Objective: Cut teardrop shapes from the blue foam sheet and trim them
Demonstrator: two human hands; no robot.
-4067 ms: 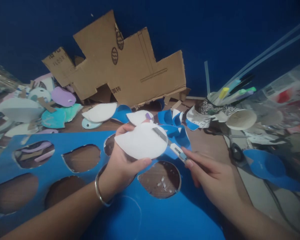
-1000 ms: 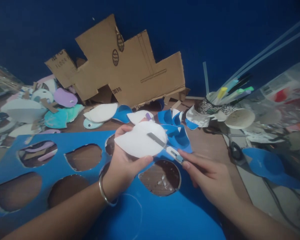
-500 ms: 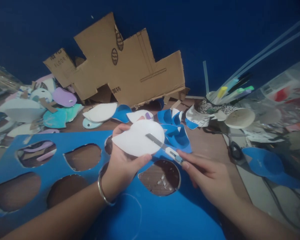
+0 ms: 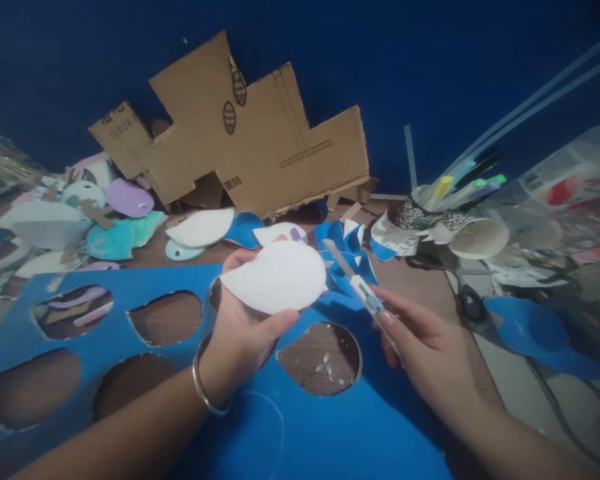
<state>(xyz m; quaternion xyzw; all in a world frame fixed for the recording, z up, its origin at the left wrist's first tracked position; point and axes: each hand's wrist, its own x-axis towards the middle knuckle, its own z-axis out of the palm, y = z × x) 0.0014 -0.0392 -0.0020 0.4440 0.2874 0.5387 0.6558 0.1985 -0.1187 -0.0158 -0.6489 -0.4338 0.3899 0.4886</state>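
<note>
cutter [image 4: 364, 292], gripped by right hand [image 4: 420, 333], has swung right of white piece [image 4: 275, 277] pinched by left hand [image 4: 245, 327], seemingly pausing contact.

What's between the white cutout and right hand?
The utility knife, held in the right hand; its blade shows beside the white cutout, a narrow gap between, with blue scraps behind. Seen in the head view.

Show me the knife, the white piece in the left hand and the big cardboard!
Knife [image 4: 363, 290]: head view, front of its handle.
White piece [image 4: 277, 277]: head view, middle of its flat face.
Cardboard [image 4: 257, 140]: head view, middle of its front.
</note>
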